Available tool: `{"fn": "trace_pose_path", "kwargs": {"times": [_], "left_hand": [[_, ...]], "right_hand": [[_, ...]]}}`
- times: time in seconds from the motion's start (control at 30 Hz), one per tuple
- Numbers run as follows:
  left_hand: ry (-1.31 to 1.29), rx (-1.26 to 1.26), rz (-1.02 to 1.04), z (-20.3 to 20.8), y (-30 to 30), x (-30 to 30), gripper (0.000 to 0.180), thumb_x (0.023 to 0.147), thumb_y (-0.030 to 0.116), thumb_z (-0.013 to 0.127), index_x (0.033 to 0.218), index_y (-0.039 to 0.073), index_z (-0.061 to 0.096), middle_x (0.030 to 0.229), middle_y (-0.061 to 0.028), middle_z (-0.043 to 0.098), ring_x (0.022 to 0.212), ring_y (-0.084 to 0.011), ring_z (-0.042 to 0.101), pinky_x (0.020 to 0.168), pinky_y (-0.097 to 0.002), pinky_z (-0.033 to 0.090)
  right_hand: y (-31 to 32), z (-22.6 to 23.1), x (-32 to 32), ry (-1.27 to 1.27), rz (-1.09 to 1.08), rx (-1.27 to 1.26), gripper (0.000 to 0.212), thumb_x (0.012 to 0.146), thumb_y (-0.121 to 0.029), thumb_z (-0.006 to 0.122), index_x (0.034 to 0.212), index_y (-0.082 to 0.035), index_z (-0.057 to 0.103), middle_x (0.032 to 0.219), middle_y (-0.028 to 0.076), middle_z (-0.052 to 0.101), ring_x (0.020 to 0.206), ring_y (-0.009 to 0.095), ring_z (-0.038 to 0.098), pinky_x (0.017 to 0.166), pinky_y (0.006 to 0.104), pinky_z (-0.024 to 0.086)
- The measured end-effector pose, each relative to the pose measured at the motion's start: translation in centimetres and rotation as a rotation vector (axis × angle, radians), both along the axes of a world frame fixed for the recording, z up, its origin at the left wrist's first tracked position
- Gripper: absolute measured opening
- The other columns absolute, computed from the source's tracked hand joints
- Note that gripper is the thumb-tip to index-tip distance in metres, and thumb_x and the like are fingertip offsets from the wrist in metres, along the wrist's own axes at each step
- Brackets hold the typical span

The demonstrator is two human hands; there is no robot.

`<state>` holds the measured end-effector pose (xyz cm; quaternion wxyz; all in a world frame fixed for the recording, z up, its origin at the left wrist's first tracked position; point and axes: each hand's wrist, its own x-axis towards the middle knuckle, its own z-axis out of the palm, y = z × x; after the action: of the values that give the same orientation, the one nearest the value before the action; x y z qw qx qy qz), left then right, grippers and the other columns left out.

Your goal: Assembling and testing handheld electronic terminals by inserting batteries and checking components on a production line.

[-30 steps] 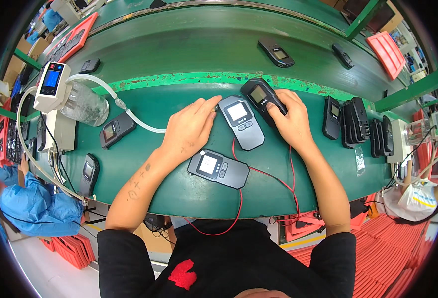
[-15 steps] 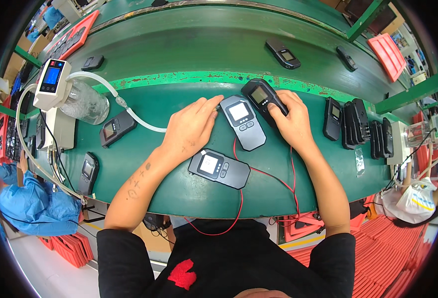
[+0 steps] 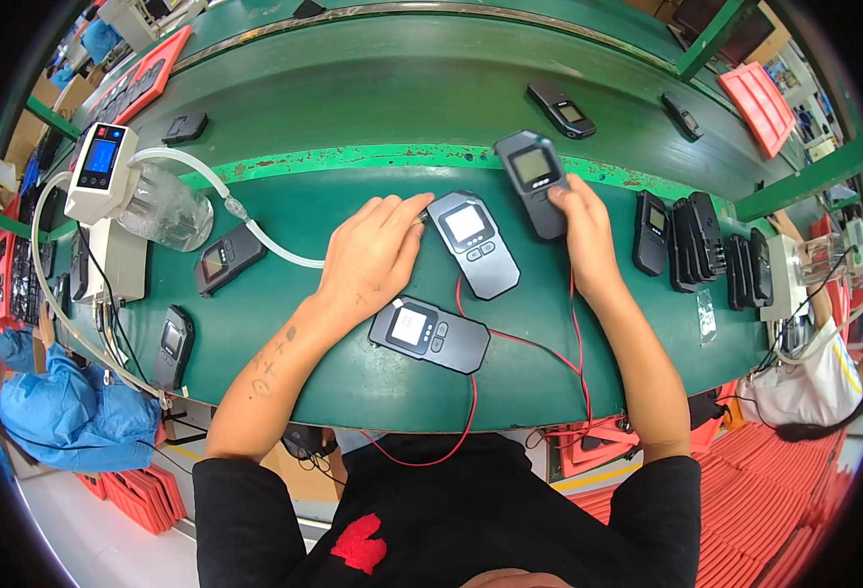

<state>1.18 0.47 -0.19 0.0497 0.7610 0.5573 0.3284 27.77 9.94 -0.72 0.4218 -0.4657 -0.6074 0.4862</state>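
Observation:
In my right hand (image 3: 584, 227) is a black handheld meter (image 3: 530, 167), its dim screen toward me, my thumb on its front below the screen. My left hand (image 3: 373, 240) lies palm down with its fingers close together, over the end of a clear tube (image 3: 280, 245). A small fitting shows by its fingertips, at the side of a second handheld meter (image 3: 479, 250) with a bright white screen. Below it a third meter (image 3: 431, 334), also lit white, lies on the green table (image 3: 353, 392). Red wires (image 3: 539, 351) run near these two lit meters.
A white pump unit (image 3: 103, 171) with a blue screen and a clear bottle (image 3: 167, 206) stands at the left. More meters (image 3: 231, 258) lie around it. Several black meters (image 3: 696, 243) stand grouped at the right. Behind is a green conveyor (image 3: 373, 83). A person in blue (image 3: 69, 397) sits at the left.
My right hand has lifted the black meter and turned it more upright, away from the lit meter beside it. My left hand has stayed nearly in place.

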Motion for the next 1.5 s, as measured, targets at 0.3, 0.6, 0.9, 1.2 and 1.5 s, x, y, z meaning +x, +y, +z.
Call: {"fn": "trace_pose_path", "kwargs": {"times": [0.3, 0.6, 0.9, 1.2, 1.5], "left_hand": [[0.027, 0.016, -0.012, -0.8, 0.4, -0.4, 0.024, 0.093, 0.006, 0.069, 0.117, 0.003, 0.069, 0.105, -0.0111, 0.064, 0.091, -0.0324, 0.064, 0.081, -0.0431, 0.055], [-0.678, 0.069, -0.127, 3.5, -0.8, 2.0, 0.023, 0.099, 0.008, 0.065, 0.121, 0.001, 0.069, 0.112, -0.007, 0.069, 0.099, -0.0181, 0.067, 0.087, -0.0336, 0.054], [-0.707, -0.095, -0.152, 8.4, 4.6, 6.9, 0.029, 0.1, 0.026, 0.07, 0.116, 0.001, 0.071, 0.098, -0.0106, 0.073, 0.087, -0.0145, 0.069, 0.08, -0.0315, 0.056], [-0.824, -0.701, -0.145, 6.4, 18.3, 11.4, 0.035, 0.1, 0.031, 0.068, 0.1, -0.004, 0.072, 0.073, -0.0101, 0.071, 0.057, -0.0143, 0.064, 0.051, -0.028, 0.05], [0.407, -0.498, -0.413, 3.7, 19.5, 18.7, 0.065, 0.089, 0.052, 0.076, 0.114, -0.007, 0.069, 0.093, -0.0171, 0.075, 0.084, -0.027, 0.073, 0.076, -0.0428, 0.059]], "right_hand": [[-1.0, 2.1, -0.3, 0.459, 0.111, -0.407, 0.041, 0.112, -0.04, 0.049, 0.12, -0.002, 0.062, 0.098, 0.008, 0.064, 0.083, 0.018, 0.062, 0.076, 0.039, 0.055], [-5.5, 4.0, -0.8, 0.13, 0.434, -0.097, 0.045, 0.113, -0.04, 0.047, 0.132, 0.0, 0.055, 0.113, 0.009, 0.064, 0.1, 0.021, 0.064, 0.092, 0.0373, 0.052], [-4.2, 4.1, 0.1, 0.139, 0.358, 0.136, 0.051, 0.111, -0.048, 0.048, 0.132, -0.001, 0.051, 0.108, 0.013, 0.062, 0.092, 0.024, 0.066, 0.077, 0.0403, 0.053], [-0.6, -0.4, -0.3, -0.316, 0.056, 0.243, 0.043, 0.104, -0.036, 0.06, 0.124, 0.002, 0.059, 0.105, 0.017, 0.059, 0.093, 0.032, 0.068, 0.075, 0.0482, 0.054], [-1.6, -1.8, -1.0, -0.71, 0.084, 0.76, 0.03, 0.096, -0.018, 0.066, 0.12, -0.001, 0.066, 0.109, 0.02, 0.059, 0.108, 0.039, 0.064, 0.091, 0.051, 0.052]]}}
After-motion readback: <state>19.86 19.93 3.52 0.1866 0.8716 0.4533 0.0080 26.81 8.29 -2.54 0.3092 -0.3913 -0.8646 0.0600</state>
